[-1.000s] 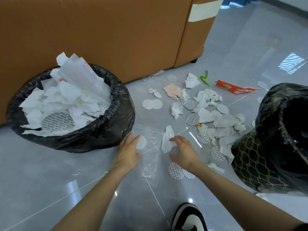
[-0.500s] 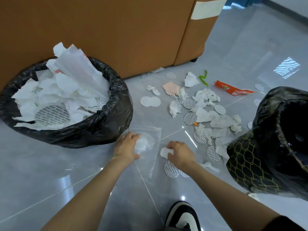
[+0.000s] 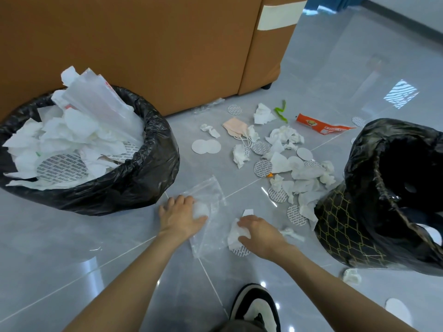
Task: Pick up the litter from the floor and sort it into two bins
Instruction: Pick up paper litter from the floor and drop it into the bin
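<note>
On the grey floor, my left hand (image 3: 181, 216) grips a clear plastic bag (image 3: 211, 238) at its left edge, fingers curled, with a white disc (image 3: 201, 209) at the thumb. My right hand (image 3: 260, 232) holds a crumpled white tissue (image 3: 233, 233), fingers curled round it, above a printed round seal (image 3: 241, 250). The left bin (image 3: 155, 140), black-lined, is heaped with tissues, seals and plastic. To the right, the black-lined bin (image 3: 335, 224) with a gold pattern looks dark inside. Beyond my hands, more tissues (image 3: 285, 136), seals (image 3: 262, 167), a pink mask (image 3: 233, 124) and an orange wrapper (image 3: 321, 127) lie scattered.
A brown sofa (image 3: 167, 44) stands right behind the left bin. My shoe (image 3: 255, 307) is on the floor below my hands. A tissue ball (image 3: 352, 275) and a white disc (image 3: 396, 310) lie at the lower right. A green scrap (image 3: 281, 113) lies near the wrapper.
My right hand closed on the tissue and drew it nearer. My left hand curled onto the plastic bag and disc, and the bag's far corner lifted.
</note>
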Available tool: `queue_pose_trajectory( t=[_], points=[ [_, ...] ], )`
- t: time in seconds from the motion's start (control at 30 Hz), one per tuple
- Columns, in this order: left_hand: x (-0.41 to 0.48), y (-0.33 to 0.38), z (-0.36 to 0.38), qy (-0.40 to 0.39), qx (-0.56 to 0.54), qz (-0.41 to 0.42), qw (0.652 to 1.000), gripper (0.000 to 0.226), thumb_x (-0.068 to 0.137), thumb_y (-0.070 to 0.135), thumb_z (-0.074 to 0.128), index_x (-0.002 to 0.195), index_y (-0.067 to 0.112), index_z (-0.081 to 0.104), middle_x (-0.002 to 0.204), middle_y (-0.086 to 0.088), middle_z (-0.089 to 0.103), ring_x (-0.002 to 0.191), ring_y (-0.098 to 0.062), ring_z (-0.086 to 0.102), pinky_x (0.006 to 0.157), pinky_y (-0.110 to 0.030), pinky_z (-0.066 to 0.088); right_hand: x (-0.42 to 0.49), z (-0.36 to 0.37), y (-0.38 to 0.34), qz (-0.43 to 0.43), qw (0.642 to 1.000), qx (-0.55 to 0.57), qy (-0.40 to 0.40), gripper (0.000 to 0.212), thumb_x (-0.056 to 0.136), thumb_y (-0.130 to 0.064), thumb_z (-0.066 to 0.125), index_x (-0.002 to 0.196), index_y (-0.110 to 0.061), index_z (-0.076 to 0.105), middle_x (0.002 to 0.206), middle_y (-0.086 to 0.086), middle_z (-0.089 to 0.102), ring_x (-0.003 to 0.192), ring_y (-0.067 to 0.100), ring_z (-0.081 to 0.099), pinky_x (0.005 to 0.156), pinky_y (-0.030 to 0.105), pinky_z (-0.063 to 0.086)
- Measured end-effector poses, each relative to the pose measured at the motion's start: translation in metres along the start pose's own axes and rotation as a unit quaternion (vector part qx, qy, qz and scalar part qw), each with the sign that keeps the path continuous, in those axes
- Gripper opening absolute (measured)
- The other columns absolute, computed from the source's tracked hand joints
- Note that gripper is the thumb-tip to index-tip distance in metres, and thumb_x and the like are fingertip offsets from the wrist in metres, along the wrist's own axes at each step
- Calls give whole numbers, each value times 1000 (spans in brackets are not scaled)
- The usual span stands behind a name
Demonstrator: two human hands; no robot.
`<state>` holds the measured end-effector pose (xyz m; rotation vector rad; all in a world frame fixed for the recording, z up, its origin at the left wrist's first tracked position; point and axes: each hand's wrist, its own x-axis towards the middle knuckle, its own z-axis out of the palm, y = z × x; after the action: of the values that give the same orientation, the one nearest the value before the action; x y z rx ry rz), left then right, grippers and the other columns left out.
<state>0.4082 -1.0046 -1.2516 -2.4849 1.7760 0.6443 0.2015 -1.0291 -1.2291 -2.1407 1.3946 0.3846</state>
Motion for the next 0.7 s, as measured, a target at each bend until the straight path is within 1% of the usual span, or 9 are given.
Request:
queue_pose_trajectory(
  t=[0.07, 0.13, 0.2, 0.27, 0.33, 0.4, 0.47, 0.6, 0.7],
  points=[
    [-4, 2, 3, -2, -13, -17, 1000, 66, 77, 59, 61, 131, 29, 36, 141, 3, 36, 131, -23, 30, 103, -41, 31, 2, 5, 2, -5, 1000, -5, 12, 56, 87, -31, 62, 138, -19, 45, 142, -3, 40, 127, 18, 43, 99, 31, 43],
    [-5, 6, 4, 7, -43, -42, 998, 67, 74, 55, 67, 129, 30, 37, 139, 3, 36, 130, -23, 30, 101, -40, 32, 4, 9, 1, -12, 1000, -17, 19, 64, 80, -28, 70, 137, -18, 44, 138, -2, 40, 125, 18, 43, 96, 31, 45],
    [-4, 9, 3, 15, -58, -54, 997, 64, 74, 50, 69, 127, 30, 40, 137, 3, 38, 129, -23, 31, 99, -38, 32, 6, 12, 1, -12, 999, -23, 21, 69, 75, -24, 75, 136, -17, 43, 135, -1, 39, 124, 19, 41, 95, 33, 45],
    [-2, 12, 3, 19, -53, -54, 997, 58, 76, 45, 69, 126, 30, 43, 136, 2, 40, 128, -22, 32, 99, -37, 32, 8, 14, 2, -2, 1000, -19, 22, 70, 73, -22, 77, 134, -17, 43, 132, 0, 41, 122, 19, 41, 93, 33, 45],
    [0, 14, 1, 25, -43, -51, 997, 55, 77, 43, 69, 125, 30, 47, 133, 2, 42, 128, -21, 33, 99, -36, 32, 10, 13, 2, 7, 1000, -18, 15, 65, 71, -22, 79, 129, -18, 48, 127, 1, 46, 119, 20, 43, 90, 32, 45],
    [2, 15, 0, 25, -30, -47, 998, 52, 77, 42, 69, 124, 29, 50, 131, 1, 43, 127, -21, 34, 99, -36, 32, 10, 13, 2, 14, 1000, -13, 13, 55, 72, -21, 78, 121, -19, 54, 122, 2, 52, 117, 21, 46, 88, 31, 44],
    [5, 17, -1, 11, -15, -43, 999, 48, 78, 40, 69, 122, 29, 53, 129, 0, 42, 126, -21, 33, 98, -36, 33, 10, 14, 1, 22, 1000, -3, 17, 48, 74, -19, 75, 118, -18, 58, 120, 3, 55, 115, 21, 46, 87, 31, 44],
    [5, 20, 1, -34, -9, -32, 999, 37, 86, 38, 61, 121, 24, 56, 130, -3, 41, 126, -24, 35, 98, -38, 33, 9, 15, -3, 32, 999, 2, 14, 45, 74, -15, 74, 115, -15, 55, 119, 4, 54, 113, 22, 46, 84, 31, 44],
    [2, 19, 5, -28, 8, -6, 1000, 34, 91, 34, 56, 121, 19, 53, 129, -4, 47, 124, -24, 41, 99, -37, 34, 9, 13, -6, 37, 999, 9, 4, 38, 76, -14, 73, 107, -16, 50, 117, 6, 55, 111, 24, 47, 76, 30, 41]
  ],
)
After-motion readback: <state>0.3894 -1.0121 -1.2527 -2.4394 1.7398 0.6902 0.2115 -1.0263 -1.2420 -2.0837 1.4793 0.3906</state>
